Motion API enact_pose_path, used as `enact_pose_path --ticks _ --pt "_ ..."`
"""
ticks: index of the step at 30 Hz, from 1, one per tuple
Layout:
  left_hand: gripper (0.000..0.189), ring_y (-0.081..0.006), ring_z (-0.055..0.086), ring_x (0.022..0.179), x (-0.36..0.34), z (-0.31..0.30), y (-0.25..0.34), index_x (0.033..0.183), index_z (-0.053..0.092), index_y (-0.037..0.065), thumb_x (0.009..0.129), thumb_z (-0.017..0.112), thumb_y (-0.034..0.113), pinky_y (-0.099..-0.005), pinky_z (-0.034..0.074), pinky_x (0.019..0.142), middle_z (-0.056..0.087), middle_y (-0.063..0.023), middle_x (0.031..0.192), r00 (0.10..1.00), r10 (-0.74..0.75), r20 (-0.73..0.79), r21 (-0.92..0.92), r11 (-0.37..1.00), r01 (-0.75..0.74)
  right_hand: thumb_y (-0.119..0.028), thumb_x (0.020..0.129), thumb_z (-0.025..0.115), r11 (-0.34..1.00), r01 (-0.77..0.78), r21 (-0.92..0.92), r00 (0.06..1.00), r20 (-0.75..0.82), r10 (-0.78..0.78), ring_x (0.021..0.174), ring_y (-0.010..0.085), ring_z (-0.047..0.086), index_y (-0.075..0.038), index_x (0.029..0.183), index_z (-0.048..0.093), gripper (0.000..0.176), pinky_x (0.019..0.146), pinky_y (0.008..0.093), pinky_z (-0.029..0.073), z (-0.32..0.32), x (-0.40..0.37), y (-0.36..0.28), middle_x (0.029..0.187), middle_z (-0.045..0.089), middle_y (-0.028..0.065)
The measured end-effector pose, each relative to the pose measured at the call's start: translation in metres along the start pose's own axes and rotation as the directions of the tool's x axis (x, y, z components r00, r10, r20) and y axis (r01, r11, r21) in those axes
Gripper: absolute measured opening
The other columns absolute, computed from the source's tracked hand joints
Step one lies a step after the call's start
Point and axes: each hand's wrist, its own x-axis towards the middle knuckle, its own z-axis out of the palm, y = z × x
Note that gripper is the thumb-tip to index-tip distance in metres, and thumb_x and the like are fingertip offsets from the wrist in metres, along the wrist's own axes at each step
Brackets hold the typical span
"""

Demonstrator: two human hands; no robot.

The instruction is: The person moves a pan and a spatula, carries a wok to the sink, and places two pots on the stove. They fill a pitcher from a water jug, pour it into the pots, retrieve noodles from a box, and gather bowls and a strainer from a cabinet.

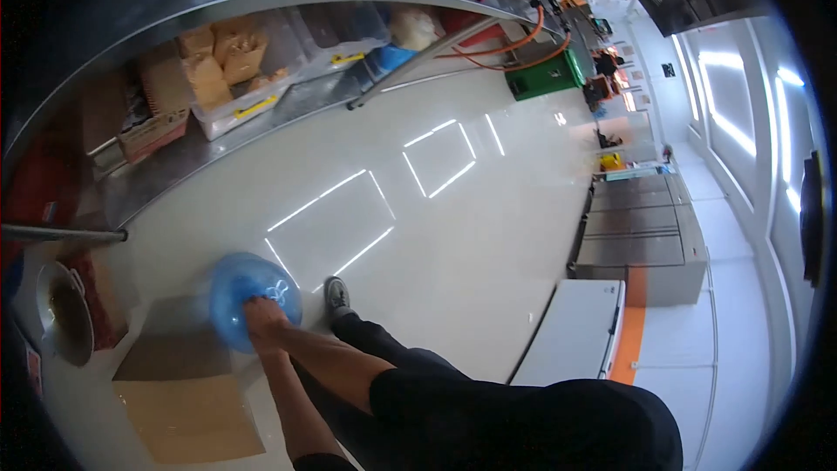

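Bulging just beyond both hands (265, 321), seemingly closed on it, sits a blue bottle (234, 283).

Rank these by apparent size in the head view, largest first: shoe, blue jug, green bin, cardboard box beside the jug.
1. Cardboard box
2. Blue jug
3. Green bin, farther off, so true size is unsure
4. Shoe

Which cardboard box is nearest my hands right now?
The large brown box on the floor, right beside the blue see-through container at your hands; the shelf box is farther off.
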Motion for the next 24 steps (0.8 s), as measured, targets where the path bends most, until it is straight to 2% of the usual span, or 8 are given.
enact_pose_path --ticks 2,4,8,10,13,20,22,24 --pt "0.040 -0.0183 0.058 0.081 -0.003 0.003 -0.001 0.110 0.050 0.008 0.085 0.056 0.038 -0.0315 0.049 0.069 0.058 -0.0078 0.090 1.000 -0.010 -0.003 -0.012 1.000 0.010 -0.010 0.074 0.048 0.998 -0.040 0.043 0.999 0.004 0.040 0.090 0.0324 0.059 -0.005 0.091 0.059 0.020 0.082 0.0426 0.047 0.008 -0.003 0.002 0.096 0.060 0.0171" --pt "0.040 -0.0183 0.058 0.081 -0.004 0.005 -0.003 0.110 0.050 0.008 0.085 0.056 0.039 -0.0315 0.049 0.069 0.058 -0.0079 0.090 1.000 -0.019 -0.005 -0.027 0.999 0.019 -0.010 0.075 0.048 0.995 0.032 0.093 0.977 -0.211 -0.012 0.090 0.0340 0.059 -0.005 0.092 0.058 0.021 0.082 0.0423 0.047 0.016 -0.006 0.005 0.097 0.059 0.0181" --pt "0.040 -0.0183 0.058 0.080 -0.005 0.007 -0.003 0.110 0.050 0.008 0.085 0.056 0.039 -0.0314 0.049 0.068 0.058 -0.0079 0.089 0.999 -0.032 -0.002 -0.054 0.998 0.032 -0.010 0.073 0.049 0.997 0.076 -0.010 0.994 -0.072 -0.077 0.092 0.0348 0.058 -0.004 0.093 0.058 0.022 0.083 0.0420 0.047 0.001 -0.003 0.002 0.099 0.059 0.0187" --pt "0.040 -0.0183 0.058 0.079 -0.005 0.009 -0.004 0.110 0.050 0.008 0.085 0.056 0.039 -0.0314 0.049 0.068 0.058 -0.0080 0.088 1.000 -0.031 0.001 -0.063 0.998 0.031 -0.010 0.072 0.050 0.996 -0.093 0.013 0.995 0.022 0.093 0.092 0.0350 0.058 -0.004 0.093 0.058 0.023 0.082 0.0418 0.048 0.007 0.002 -0.001 0.100 0.059 0.0197" --pt "0.041 -0.0183 0.058 0.079 -0.004 0.012 -0.005 0.110 0.050 0.008 0.085 0.057 0.040 -0.0314 0.049 0.067 0.059 -0.0080 0.088 0.999 -0.036 0.004 -0.086 0.996 0.037 -0.009 0.071 0.051 0.995 0.102 -0.007 0.995 -0.022 -0.102 0.092 0.0345 0.058 -0.003 0.095 0.056 0.025 0.084 0.0419 0.047 -0.003 -0.003 0.008 0.099 0.060 0.0194" --pt "0.041 -0.0182 0.058 0.078 -0.010 0.010 0.000 0.110 0.050 0.008 0.085 0.057 0.041 -0.0313 0.049 0.066 0.059 -0.0081 0.087 0.998 -0.067 0.009 -0.146 0.987 0.068 -0.013 0.073 0.052 0.991 0.124 -0.055 0.990 -0.059 -0.127 0.087 0.0345 0.059 -0.004 0.090 0.057 0.021 0.079 0.0437 0.047 -0.026 -0.028 0.000 0.091 0.061 0.0178" --pt "0.041 -0.0182 0.058 0.077 -0.018 0.005 0.002 0.109 0.050 0.008 0.085 0.057 0.041 -0.0313 0.050 0.066 0.059 -0.0081 0.086 0.994 -0.108 0.019 -0.176 0.978 0.109 -0.018 0.074 0.052 0.964 0.229 -0.137 0.952 -0.177 -0.251 0.084 0.0352 0.059 -0.004 0.086 0.057 0.019 0.076 0.0433 0.047 -0.032 -0.034 -0.005 0.088 0.061 0.0171" --pt "0.041 -0.0182 0.058 0.077 -0.031 0.000 0.005 0.109 0.050 0.008 0.085 0.057 0.041 -0.0313 0.050 0.066 0.059 -0.0081 0.086 0.982 -0.185 0.032 -0.239 0.953 0.188 -0.019 0.074 0.053 0.981 0.193 -0.034 0.976 -0.094 -0.196 0.084 0.0355 0.059 -0.003 0.086 0.056 0.020 0.075 0.0432 0.047 -0.010 -0.028 0.012 0.088 0.060 0.0170"
